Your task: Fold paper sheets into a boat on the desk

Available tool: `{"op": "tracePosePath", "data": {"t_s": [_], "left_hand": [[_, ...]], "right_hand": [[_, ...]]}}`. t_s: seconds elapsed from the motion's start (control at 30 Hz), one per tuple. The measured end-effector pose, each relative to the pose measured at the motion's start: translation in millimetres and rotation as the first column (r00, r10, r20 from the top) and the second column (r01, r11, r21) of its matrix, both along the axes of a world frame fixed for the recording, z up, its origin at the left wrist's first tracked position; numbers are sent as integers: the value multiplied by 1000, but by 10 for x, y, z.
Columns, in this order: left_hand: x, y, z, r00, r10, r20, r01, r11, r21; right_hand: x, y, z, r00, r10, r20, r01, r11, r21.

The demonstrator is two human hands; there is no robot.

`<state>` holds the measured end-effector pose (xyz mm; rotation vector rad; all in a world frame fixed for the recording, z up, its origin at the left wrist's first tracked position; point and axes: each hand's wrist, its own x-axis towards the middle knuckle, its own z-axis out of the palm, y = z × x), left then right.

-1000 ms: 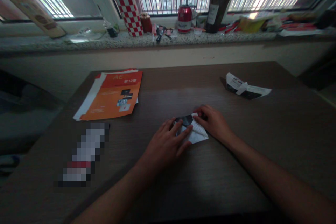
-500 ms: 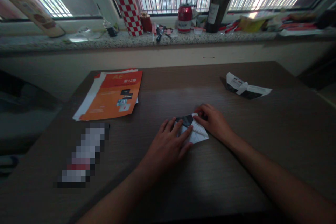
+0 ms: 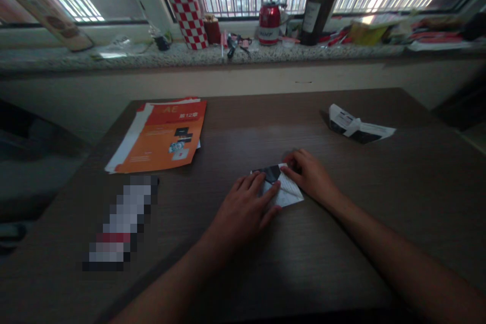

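A small sheet of folded paper (image 3: pixel 290 193), white with print and a dark patch, lies on the table in front of me. My left hand (image 3: pixel 246 200) rests flat across its left part, fingers stretched and covering that side. At the paper's upper right corner is my right hand (image 3: pixel 306 172), with its fingers curled and its thumb at the edge, closed on the corner. Farther back on the right stands a folded paper piece (image 3: pixel 359 125) with a band round its middle, apart from both hands.
An orange printed booklet (image 3: pixel 163 142) lies on loose sheets at the table's back left. Nearer me is a pixelated oblong item (image 3: pixel 123 223). Along the stone windowsill (image 3: pixel 205 61) stand a checkered bottle (image 3: pixel 190 20), a red can (image 3: pixel 269 24), a dark cup (image 3: pixel 319 12) and clutter.
My left hand's fingers have drawn slightly closer together on the paper. My right hand stays at the same corner. The whole view has shifted a little.
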<state>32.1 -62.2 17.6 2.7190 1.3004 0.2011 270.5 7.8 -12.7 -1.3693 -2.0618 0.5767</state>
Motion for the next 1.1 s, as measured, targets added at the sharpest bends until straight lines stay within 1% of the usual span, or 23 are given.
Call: {"op": "tracePosePath", "data": {"t_s": [0.33,0.5,0.7,0.8,1.1], "left_hand": [[1,-12,-25,999,-33,-20,32,999,-17],[2,-11,-53,999,-33,37,35,999,-35],[0,11,19,998,-65,22,67,994,-82],[8,-1,30,997,-68,31,70,994,-80],[12,-14,-59,998,-56,43,58,997,-45]], "right_hand": [[-4,-2,-19,1000,-4,-7,4,1000,2],[-11,-18,10,1000,-9,5,9,1000,-1],[-7,-15,-18,1000,-11,-6,11,1000,10],[-3,-10,-26,1000,-6,-1,6,1000,11],[1,-5,-39,1000,-7,7,7,1000,23]]}}
